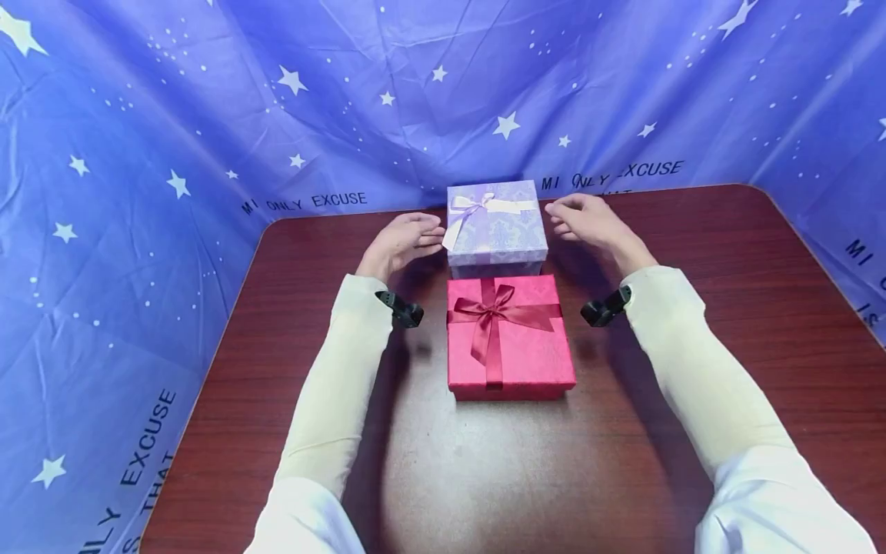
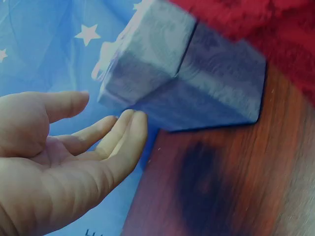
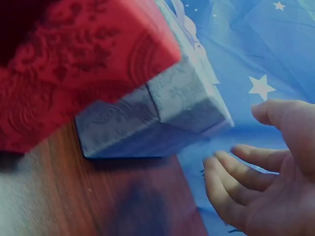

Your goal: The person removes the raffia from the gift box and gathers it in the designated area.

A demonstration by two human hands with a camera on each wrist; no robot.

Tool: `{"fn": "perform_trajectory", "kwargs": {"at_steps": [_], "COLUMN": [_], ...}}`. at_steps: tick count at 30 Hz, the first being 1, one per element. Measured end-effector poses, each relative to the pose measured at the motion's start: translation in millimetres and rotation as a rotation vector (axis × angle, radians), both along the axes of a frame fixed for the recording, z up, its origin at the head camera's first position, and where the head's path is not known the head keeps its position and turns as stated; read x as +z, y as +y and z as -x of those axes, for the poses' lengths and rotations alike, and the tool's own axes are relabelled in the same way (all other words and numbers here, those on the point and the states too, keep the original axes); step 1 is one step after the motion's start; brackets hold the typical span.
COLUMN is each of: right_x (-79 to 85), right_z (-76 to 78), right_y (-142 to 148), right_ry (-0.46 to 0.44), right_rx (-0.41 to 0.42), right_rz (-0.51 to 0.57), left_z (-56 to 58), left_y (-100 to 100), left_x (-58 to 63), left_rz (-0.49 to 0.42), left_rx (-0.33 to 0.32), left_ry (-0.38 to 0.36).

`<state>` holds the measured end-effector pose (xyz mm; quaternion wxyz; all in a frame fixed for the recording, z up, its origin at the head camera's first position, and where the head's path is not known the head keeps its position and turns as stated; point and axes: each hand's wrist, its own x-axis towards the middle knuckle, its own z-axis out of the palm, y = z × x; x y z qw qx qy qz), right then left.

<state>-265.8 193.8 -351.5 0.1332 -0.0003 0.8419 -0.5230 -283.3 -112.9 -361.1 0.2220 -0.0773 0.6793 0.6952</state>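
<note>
A lavender gift box with a pale ribbon bow stands at the back of the table. Directly in front of it sits a red gift box with a dark red bow. My left hand is at the lavender box's left side, fingers loosely bent, holding nothing. On the other side, my right hand hovers near the box's right edge, also holding nothing. Both wrist views show a small gap between the fingers and the lavender box, whose lid overhangs its base. The red box partly covers it there.
The dark wooden table ends just behind the lavender box. A blue curtain with white stars and printed words hangs behind and along both sides. A small black camera is strapped to the left wrist, another to the right.
</note>
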Motion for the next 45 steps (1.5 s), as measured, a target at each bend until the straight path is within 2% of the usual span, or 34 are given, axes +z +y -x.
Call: {"fn": "perform_trajectory", "kwargs": {"at_steps": [3, 6, 14, 20, 26, 35, 40, 45], "right_x": [-7.8, -12.8, -10.8, -5.7, 5.1, 34.1, 42.8, 49.4], "right_z": [2.2, 2.4, -0.1, -0.3, 0.8, 3.9, 2.9, -1.5], "right_y": [-5, -8, -9, -8, -6, -2, -7, -16], "right_ry": [-0.101, -0.165, -0.228, -0.223, -0.216, -0.190, -0.156, -0.058], "right_rx": [0.024, 0.043, 0.023, 0.002, -0.010, -0.052, -0.079, -0.101], "right_rz": [0.167, 0.251, 0.321, 0.327, 0.350, 0.440, 0.410, 0.367], "left_z": [0.9, 1.0, 1.1, 2.1, 1.4, 3.8, 3.3, -2.0], "left_y": [5, 9, 12, 13, 14, 17, 16, 8], "left_x": [-4.4, -7.8, -11.1, -8.3, 3.6, 31.4, 43.8, 55.4], "left_rz": [-0.004, 0.004, -0.024, -0.031, -0.028, -0.073, -0.089, -0.060], "left_rx": [-0.022, -0.027, 0.012, 0.008, 0.009, 0.025, 0.058, 0.092], "left_ry": [-0.024, -0.022, -0.022, -0.010, 0.005, 0.075, 0.074, 0.146]}}
